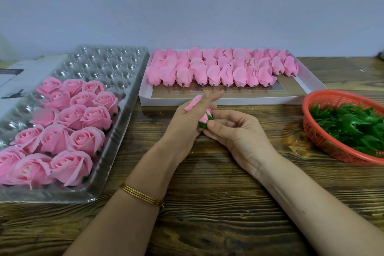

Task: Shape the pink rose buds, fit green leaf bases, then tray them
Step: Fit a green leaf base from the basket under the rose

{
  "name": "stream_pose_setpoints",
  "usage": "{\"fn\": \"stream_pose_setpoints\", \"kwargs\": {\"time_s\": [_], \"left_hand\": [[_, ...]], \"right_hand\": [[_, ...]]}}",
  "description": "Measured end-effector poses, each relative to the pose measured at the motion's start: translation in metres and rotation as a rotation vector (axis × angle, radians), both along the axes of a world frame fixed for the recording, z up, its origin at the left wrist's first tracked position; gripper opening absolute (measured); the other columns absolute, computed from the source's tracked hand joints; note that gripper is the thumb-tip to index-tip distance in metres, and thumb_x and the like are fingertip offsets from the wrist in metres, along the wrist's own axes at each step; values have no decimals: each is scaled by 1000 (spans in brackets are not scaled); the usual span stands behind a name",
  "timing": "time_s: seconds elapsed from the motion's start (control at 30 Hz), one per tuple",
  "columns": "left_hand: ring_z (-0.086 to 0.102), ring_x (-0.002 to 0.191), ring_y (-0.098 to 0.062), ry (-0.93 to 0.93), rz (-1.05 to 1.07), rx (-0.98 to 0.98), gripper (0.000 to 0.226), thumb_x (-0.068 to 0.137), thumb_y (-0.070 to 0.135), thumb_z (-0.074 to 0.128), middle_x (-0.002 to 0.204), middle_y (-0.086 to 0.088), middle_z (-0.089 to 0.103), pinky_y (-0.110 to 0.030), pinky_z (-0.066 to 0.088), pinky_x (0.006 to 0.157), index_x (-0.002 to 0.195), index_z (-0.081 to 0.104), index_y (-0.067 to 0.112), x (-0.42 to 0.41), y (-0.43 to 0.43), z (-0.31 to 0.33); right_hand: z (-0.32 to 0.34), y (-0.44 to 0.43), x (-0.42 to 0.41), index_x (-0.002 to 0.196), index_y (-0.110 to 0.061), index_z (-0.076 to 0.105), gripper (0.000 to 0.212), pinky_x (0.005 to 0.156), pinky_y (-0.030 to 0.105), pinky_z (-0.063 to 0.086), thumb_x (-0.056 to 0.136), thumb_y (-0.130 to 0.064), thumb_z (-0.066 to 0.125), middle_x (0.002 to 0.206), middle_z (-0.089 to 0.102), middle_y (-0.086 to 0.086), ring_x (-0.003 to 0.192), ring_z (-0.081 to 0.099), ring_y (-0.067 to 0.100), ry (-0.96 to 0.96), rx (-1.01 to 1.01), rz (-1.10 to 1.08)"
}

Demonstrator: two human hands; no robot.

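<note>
1. Pink rose bud (204, 117), its green leaf base (202, 124) already fitted. Held between both grips, just above the desk (207, 203).
2. Left grip (187, 120): clamped on the bud's pink head. One outer petal (194, 103) is bent back over a finger, probably to open and shape the bloom.
3. Right grip (234, 129): thumb and fingers pinched on the green base end, apparently to steady the bud.
4. Clear tray (108, 64), left of the left grip. Finished roses (83, 116) fill its near rows and the far cells are bare, so the next cell is close by.
5. White box (228, 101), beyond both grips. Unshaped buds (207, 73) lie in rows, stems toward the person, probably for easy picking.
6. Red basket (311, 131), right of the right grip, holding loose leaf bases (349, 125).
</note>
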State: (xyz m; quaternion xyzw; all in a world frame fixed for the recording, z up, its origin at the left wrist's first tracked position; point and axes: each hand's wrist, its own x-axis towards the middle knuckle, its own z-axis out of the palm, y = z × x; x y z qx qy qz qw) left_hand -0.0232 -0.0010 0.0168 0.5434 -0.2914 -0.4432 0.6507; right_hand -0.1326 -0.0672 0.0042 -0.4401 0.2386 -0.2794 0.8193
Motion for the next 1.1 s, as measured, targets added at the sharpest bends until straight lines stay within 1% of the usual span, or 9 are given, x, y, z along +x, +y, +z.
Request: {"fn": "stream_pose_setpoints", "kwargs": {"time_s": [0.13,0.27,0.4,0.5,0.6,0.77,0.87,0.97,1.1], "left_hand": [[60,120,-32,17,7,-3,40,74,52,60,119,-7,58,-43,48,106,103,78,31,0,-2,-2],[64,115,-26,19,-13,-15,37,80,49,57,116,-6,60,-44,48,105,104,78,30,2,-2,-4],[67,97,-20,40,-39,-21,41,77,53,60,115,-10,59,-42,51,100,102,79,27,3,0,-1],[67,94,-18,60,-26,-27,43,76,54,59,114,-10,58,-38,53,95,103,79,27,2,0,0],[66,91,-12,59,3,-12,49,75,55,57,112,-7,60,-30,55,85,110,76,26,2,0,0],[61,107,-22,14,20,28,51,70,60,60,117,-7,63,-40,50,100,108,77,30,1,1,1],[59,109,-24,-16,17,42,41,73,63,70,117,-6,62,-43,46,104,102,78,34,-1,0,2],[58,106,-24,-45,7,50,41,68,65,67,115,-3,61,-46,44,102,99,78,39,-1,0,3],[58,111,-27,-29,-28,38,35,82,62,62,119,-6,57,-44,45,104,103,77,39,0,1,4]], "right_hand": [[-2,-1,-1,95,2,70,41,75,28,59,56,-6,77,79,72,15,73,68,19,63,-145,-48],[-3,-1,-1,90,-2,71,40,70,24,57,51,-10,80,84,73,14,69,67,15,85,-246,-85],[-2,-1,0,95,2,69,43,73,26,58,54,-7,78,91,74,14,79,70,18,32,-124,-31],[2,-2,-1,97,6,67,41,71,25,59,58,-1,74,82,73,16,76,73,20,9,38,19],[7,-6,-4,99,10,67,37,72,26,60,65,-3,71,90,73,21,80,74,23,37,117,52],[9,-7,-6,101,5,71,35,69,26,60,72,-13,70,97,73,25,83,74,26,138,84,138],[8,-6,-6,98,4,73,31,68,24,59,71,-10,71,96,73,23,81,75,23,111,107,141],[6,-6,-6,94,5,74,29,72,25,60,68,-7,71,95,74,22,80,74,22,84,111,127],[4,-5,-4,100,9,69,39,76,27,60,64,-3,73,91,74,22,80,73,25,57,81,67]]}}
